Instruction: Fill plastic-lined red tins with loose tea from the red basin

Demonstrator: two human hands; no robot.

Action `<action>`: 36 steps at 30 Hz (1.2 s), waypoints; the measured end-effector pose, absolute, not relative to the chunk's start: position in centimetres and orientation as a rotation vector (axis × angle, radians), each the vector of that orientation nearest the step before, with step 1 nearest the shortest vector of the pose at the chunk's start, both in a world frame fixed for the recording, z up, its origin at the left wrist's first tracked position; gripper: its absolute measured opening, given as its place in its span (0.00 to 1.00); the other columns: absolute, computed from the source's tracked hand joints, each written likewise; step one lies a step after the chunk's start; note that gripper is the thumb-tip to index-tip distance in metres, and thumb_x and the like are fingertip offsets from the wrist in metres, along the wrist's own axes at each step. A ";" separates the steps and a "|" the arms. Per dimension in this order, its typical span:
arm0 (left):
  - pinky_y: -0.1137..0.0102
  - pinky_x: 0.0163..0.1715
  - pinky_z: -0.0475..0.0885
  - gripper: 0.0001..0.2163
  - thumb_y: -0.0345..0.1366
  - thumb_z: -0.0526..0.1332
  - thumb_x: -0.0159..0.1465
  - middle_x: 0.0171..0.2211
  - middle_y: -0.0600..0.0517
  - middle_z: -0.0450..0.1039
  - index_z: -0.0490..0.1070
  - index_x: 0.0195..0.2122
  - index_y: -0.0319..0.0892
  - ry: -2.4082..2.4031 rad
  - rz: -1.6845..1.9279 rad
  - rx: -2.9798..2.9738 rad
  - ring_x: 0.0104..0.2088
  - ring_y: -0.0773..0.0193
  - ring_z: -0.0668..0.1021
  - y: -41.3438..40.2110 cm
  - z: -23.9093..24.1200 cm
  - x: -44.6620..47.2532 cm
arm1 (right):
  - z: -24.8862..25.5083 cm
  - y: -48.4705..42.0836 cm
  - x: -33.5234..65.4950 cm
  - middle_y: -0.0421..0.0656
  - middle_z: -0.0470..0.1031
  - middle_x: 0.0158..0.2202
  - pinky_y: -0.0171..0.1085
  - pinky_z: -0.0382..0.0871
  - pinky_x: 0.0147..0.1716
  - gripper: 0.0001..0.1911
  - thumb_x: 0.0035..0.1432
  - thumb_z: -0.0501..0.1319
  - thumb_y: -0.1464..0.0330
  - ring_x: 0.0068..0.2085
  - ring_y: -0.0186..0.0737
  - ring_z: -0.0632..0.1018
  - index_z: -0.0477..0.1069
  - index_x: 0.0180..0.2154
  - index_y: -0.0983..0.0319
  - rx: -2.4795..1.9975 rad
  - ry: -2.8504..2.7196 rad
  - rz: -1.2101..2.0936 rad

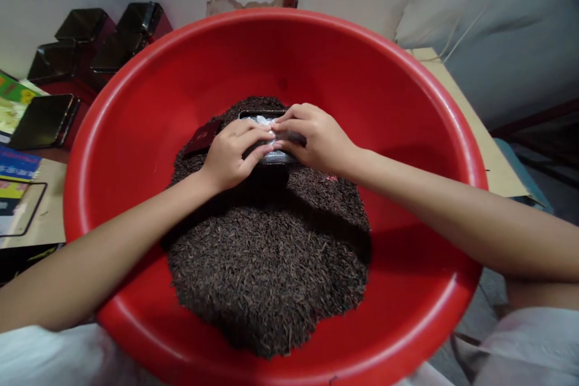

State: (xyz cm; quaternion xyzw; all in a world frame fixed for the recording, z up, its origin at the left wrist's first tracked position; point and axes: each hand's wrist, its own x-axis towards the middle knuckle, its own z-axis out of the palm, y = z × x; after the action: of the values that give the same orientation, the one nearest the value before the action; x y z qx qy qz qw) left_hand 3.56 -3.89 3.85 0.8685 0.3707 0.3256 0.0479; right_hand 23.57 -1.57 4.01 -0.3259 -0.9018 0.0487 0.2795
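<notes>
A big red plastic basin (136, 132) sits in front of me with a heap of dark loose tea leaves (271, 265) in it. At the far side of the heap stands a small dark tin (266, 176) lined with a clear plastic bag (261, 120). My left hand (230, 154) and my right hand (314, 139) both rest on top of the tin, fingertips meeting over the crinkled bag and pinching it. A dark red lid (202, 137) lies on the leaves just left of my left hand.
Several dark tins with red sides (90, 42) are stacked at the back left against the wall. Colourful printed sheets (15, 163) lie on the table at the left. A cardboard sheet (493, 157) lies at the right.
</notes>
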 end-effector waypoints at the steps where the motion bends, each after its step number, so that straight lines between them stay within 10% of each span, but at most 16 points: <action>1: 0.59 0.49 0.69 0.13 0.44 0.53 0.65 0.42 0.48 0.75 0.74 0.40 0.44 1.117 0.990 2.641 0.45 0.58 0.75 -3.9 4.0 3.6 | 4.0 -1.6 23.5 0.49 0.75 0.40 0.47 0.67 0.41 0.19 0.62 0.52 0.58 0.40 0.44 0.74 0.75 0.41 0.63 -0.881 -2.398 0.138; 9: 0.45 0.61 0.50 0.09 0.45 0.58 0.62 0.39 0.51 0.75 0.73 0.34 0.47 1.300 0.939 2.642 0.45 0.55 0.74 -3.4 4.5 4.2 | 3.1 -2.7 23.7 0.53 0.68 0.56 0.50 0.63 0.56 0.27 0.65 0.44 0.56 0.57 0.46 0.69 0.65 0.55 0.66 -0.891 -2.422 0.181; 14: 0.58 0.49 0.70 0.18 0.48 0.59 0.59 0.40 0.48 0.73 0.64 0.45 0.43 1.194 0.995 2.458 0.42 0.57 0.76 -2.2 4.1 3.3 | 2.3 -3.3 23.5 0.59 0.56 0.62 0.56 0.48 0.62 0.49 0.53 0.47 0.40 0.63 0.57 0.59 0.53 0.61 0.72 -0.968 -2.488 -0.011; 19: 0.61 0.48 0.70 0.11 0.37 0.54 0.62 0.44 0.43 0.70 0.64 0.44 0.41 1.821 1.272 2.042 0.45 0.57 0.75 0.6 2.5 -0.4 | 1.7 -2.4 23.5 0.54 0.61 0.59 0.58 0.45 0.62 0.41 0.54 0.48 0.41 0.62 0.56 0.58 0.59 0.58 0.63 -1.028 -2.325 0.037; 27: 0.49 0.52 0.65 0.34 0.57 0.55 0.58 0.56 0.33 0.61 0.59 0.59 0.38 2.259 -0.171 1.755 0.57 0.36 0.66 0.4 -0.2 -2.8 | 1.4 -0.7 23.9 0.47 0.57 0.61 0.52 0.52 0.62 0.34 0.57 0.44 0.42 0.63 0.47 0.59 0.58 0.56 0.55 -1.183 -1.680 0.686; 36: 0.49 0.48 0.65 0.16 0.36 0.50 0.66 0.43 0.34 0.74 0.72 0.45 0.31 2.513 -0.260 1.918 0.45 0.42 0.76 1.2 2.8 -2.0 | 1.9 0.1 23.6 0.44 0.66 0.57 0.47 0.58 0.59 0.26 0.55 0.51 0.47 0.59 0.45 0.66 0.63 0.48 0.57 -1.210 -1.331 1.211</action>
State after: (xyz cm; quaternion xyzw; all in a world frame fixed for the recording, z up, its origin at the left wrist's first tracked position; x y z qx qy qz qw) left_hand -2.00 1.21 2.85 0.6045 0.7922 -0.0818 -0.0153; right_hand 23.56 0.08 1.90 -0.4933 -0.5424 0.4936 0.4678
